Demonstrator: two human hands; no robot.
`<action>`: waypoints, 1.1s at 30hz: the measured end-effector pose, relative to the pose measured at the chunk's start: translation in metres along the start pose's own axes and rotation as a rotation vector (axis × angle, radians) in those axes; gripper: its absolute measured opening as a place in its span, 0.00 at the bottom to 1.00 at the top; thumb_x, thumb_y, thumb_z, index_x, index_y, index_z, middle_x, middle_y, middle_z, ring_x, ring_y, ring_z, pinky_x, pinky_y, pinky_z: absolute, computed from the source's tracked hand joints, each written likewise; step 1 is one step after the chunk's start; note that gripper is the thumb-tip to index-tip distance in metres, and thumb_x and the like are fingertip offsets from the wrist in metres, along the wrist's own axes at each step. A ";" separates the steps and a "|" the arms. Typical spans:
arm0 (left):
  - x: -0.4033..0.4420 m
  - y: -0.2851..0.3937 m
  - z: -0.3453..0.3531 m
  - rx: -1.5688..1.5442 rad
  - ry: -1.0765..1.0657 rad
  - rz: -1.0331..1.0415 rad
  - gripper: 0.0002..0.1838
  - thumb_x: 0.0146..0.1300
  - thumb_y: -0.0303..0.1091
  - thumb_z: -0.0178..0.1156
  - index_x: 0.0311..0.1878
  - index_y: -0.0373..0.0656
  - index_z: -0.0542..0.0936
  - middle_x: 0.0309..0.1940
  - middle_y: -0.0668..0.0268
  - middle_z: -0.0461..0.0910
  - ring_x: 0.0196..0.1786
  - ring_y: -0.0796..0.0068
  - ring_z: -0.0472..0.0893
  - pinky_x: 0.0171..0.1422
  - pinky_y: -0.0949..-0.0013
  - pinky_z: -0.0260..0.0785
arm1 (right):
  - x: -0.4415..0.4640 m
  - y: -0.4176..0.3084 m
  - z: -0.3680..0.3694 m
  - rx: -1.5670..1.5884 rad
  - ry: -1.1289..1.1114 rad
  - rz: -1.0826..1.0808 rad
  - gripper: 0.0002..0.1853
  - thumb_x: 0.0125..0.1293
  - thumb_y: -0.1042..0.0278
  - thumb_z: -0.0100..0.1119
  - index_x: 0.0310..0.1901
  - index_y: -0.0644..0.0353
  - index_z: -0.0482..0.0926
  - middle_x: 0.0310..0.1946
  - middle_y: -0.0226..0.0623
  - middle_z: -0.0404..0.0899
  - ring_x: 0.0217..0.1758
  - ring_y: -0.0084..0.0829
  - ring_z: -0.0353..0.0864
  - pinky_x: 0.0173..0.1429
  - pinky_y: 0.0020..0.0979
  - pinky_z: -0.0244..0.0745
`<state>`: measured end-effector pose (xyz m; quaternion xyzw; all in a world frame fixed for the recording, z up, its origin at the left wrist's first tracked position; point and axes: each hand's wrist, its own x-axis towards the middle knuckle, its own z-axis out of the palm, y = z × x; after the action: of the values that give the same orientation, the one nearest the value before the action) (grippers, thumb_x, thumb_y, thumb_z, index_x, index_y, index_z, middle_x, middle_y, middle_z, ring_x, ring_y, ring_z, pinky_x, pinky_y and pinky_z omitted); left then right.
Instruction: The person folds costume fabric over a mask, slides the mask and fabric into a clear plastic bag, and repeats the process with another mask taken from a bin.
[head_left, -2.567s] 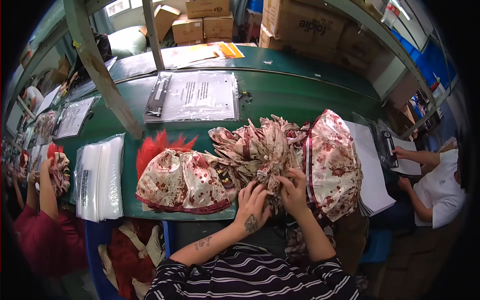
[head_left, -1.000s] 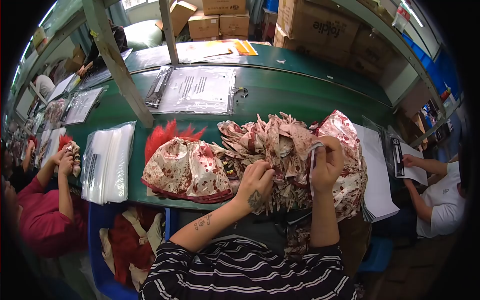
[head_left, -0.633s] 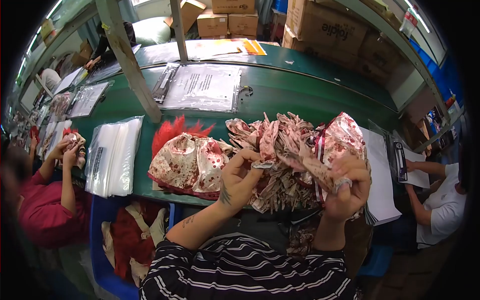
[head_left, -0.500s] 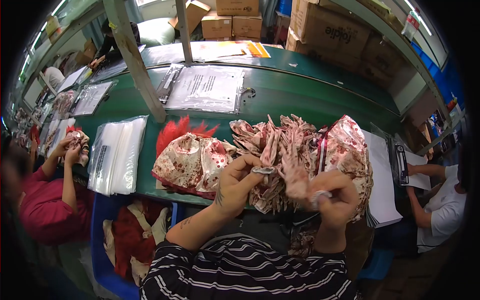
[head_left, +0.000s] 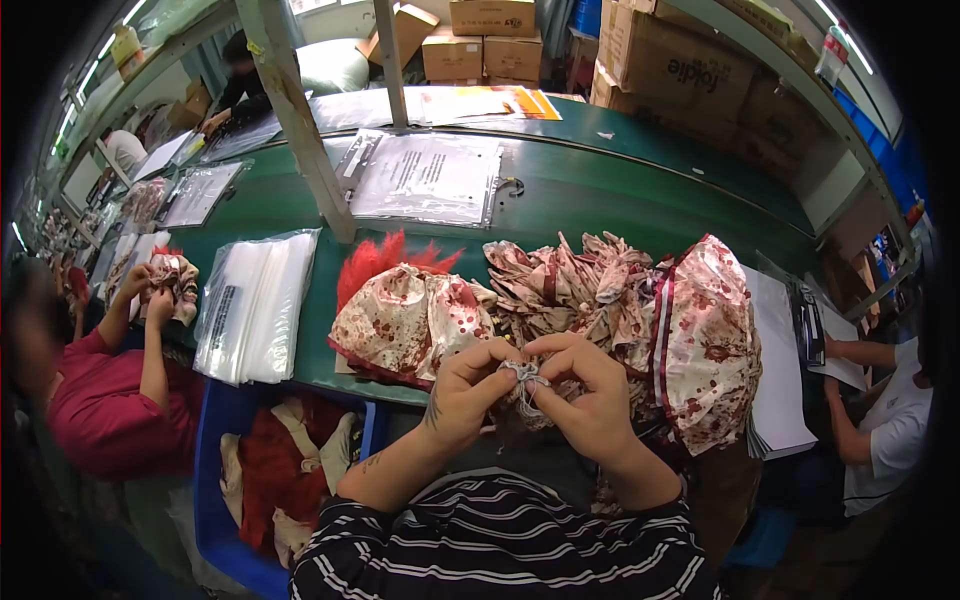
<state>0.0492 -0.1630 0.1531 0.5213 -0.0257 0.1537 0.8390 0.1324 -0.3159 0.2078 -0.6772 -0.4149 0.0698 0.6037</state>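
In front of my chest, my left hand (head_left: 468, 388) and my right hand (head_left: 588, 395) meet, fingertips pinched on the gathered greyish cuffs (head_left: 526, 374) of stained gloves. Most of the glove fabric is hidden behind my fingers. Just beyond lies a heaped pile of cream gloves (head_left: 570, 280) with red-brown spatters. To its left is a spattered shiny cloth piece (head_left: 395, 315) with dark red trim, beside bright red fluffy hair (head_left: 385, 258). A similar spattered cloth piece (head_left: 710, 345) stands to the right of the pile.
Clear plastic bags (head_left: 255, 305) lie left on the green table (head_left: 600, 185); a packaged sheet (head_left: 430, 175) lies behind. White paper (head_left: 775, 370) is stacked right. A blue bin (head_left: 215, 490) holds red and cream cloth. Co-workers sit at both sides. A post (head_left: 295, 120) rises from the table.
My hands were apart, each pinching a greyish cuff, with a spattered glove blurred by motion near the right one. Now they have come together at the cuffs. The view has shifted slightly.
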 end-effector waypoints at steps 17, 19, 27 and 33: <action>-0.019 -0.043 -0.008 0.123 -0.375 -0.299 0.09 0.61 0.27 0.67 0.44 0.35 0.83 0.43 0.62 0.85 0.44 0.73 0.81 0.52 0.71 0.72 | 0.034 0.021 0.021 -0.119 0.058 -0.122 0.06 0.54 0.79 0.66 0.31 0.62 0.78 0.25 0.29 0.75 0.26 0.24 0.68 0.32 0.25 0.67; -0.027 -0.039 -0.012 0.191 -0.349 -0.306 0.10 0.59 0.26 0.68 0.44 0.35 0.83 0.40 0.63 0.84 0.41 0.73 0.80 0.50 0.71 0.72 | 0.042 0.026 0.020 -0.142 0.062 -0.051 0.06 0.54 0.78 0.66 0.32 0.62 0.78 0.25 0.29 0.75 0.25 0.24 0.68 0.32 0.25 0.66; -0.050 0.004 -0.037 0.707 0.215 0.518 0.19 0.48 0.16 0.60 0.46 0.37 0.78 0.38 0.54 0.82 0.38 0.65 0.79 0.44 0.69 0.74 | 0.040 0.066 0.030 -0.128 -0.002 0.327 0.08 0.57 0.76 0.63 0.39 0.60 0.78 0.24 0.28 0.73 0.24 0.23 0.67 0.30 0.26 0.64; -0.016 0.040 -0.041 0.077 0.490 0.448 0.28 0.51 0.13 0.52 0.57 0.44 0.63 0.44 0.53 0.77 0.39 0.63 0.81 0.49 0.64 0.79 | 0.005 0.103 0.088 0.337 -0.212 0.472 0.12 0.61 0.79 0.60 0.46 0.56 0.76 0.28 0.25 0.74 0.28 0.17 0.69 0.31 0.19 0.61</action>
<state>0.0177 -0.1142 0.1658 0.4816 0.0686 0.4558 0.7454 0.1326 -0.2388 0.0963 -0.6340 -0.2896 0.3461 0.6280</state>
